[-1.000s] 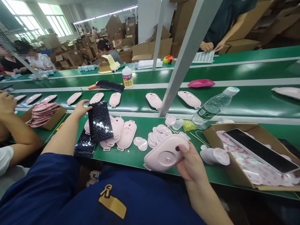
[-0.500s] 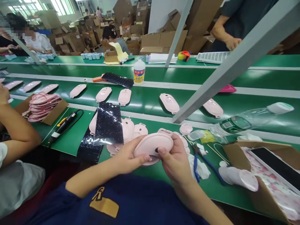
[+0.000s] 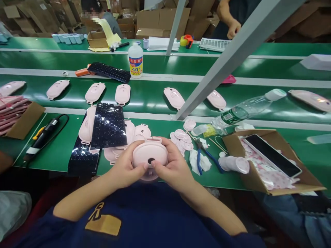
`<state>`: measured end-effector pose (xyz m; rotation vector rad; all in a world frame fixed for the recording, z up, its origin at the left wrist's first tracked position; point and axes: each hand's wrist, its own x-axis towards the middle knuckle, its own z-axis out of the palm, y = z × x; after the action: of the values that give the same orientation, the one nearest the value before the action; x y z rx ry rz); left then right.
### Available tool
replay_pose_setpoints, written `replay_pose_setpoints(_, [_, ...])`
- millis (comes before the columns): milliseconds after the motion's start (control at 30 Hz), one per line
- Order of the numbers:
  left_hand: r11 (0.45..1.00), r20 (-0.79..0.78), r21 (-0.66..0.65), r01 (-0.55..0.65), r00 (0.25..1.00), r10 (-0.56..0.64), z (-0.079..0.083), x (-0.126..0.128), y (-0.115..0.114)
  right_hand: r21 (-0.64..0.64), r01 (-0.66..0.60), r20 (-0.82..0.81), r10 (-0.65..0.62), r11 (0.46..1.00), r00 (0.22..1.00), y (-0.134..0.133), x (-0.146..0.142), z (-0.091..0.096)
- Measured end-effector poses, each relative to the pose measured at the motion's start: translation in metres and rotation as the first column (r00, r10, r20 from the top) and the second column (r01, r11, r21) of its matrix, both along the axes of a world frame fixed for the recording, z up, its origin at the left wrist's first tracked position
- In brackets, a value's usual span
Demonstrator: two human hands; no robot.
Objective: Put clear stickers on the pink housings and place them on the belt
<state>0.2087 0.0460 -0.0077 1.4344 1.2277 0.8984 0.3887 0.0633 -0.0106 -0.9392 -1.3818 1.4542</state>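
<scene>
Between both hands is a pale pink oval plastic case (image 3: 150,151) with a slotted tab at its far end and a black round dot near its front edge. My left hand (image 3: 130,163) wraps its left side, the thumb close to the dot. On the right side, my right hand (image 3: 174,163) grips it with the thumb tip beside the dot. A second pink part shows beneath the case. Left of my hands, a black sheet of round stickers (image 3: 110,125) lies over several more pink oval parts (image 3: 142,131). Pink round discs (image 3: 182,137) are piled to the right.
Blue-handled pliers (image 3: 199,156), a plastic bottle (image 3: 240,108) and a cardboard box (image 3: 261,162) holding a phone (image 3: 272,155) are on the right. A black power tool (image 3: 42,136) lies left. Pink cases (image 3: 173,98) line the green belt behind a slanted metal post (image 3: 219,69).
The view has shifted right and down. The pink case is turned from a slant to face me squarely, and my left thumb has moved close to the black dot.
</scene>
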Motion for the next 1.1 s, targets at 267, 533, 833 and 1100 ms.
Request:
replay_pose_setpoints(267, [0.999, -0.037, -0.046, 0.024, 0.999, -0.026, -0.008, 0.004, -0.001, -0.029, 0.001, -0.018, -0.001, 1.000, 1.000, -0.003, 0.002, -0.017])
replay_pose_setpoints(533, [0.794, 0.210, -0.301, -0.528, 0.775, 0.596, -0.022, -0.037, 0.020, 0.355, 0.198, 0.713, -0.402, 0.914, 0.575, 0.068, 0.098, -0.053])
replay_pose_setpoints(833, [0.692, 0.372, -0.611, -0.385, 0.631, 0.680, 0.002, -0.032, 0.027, 0.148, -0.170, 0.989, -0.141, 0.974, 0.050, 0.105, 0.094, -0.089])
replay_pose_setpoints(1100, [0.672, 0.498, -0.710, -0.211, 0.524, 0.691, 0.009, -0.021, 0.034, 0.191, -0.271, 0.981, -0.178, 0.943, 0.074, 0.115, 0.097, -0.094])
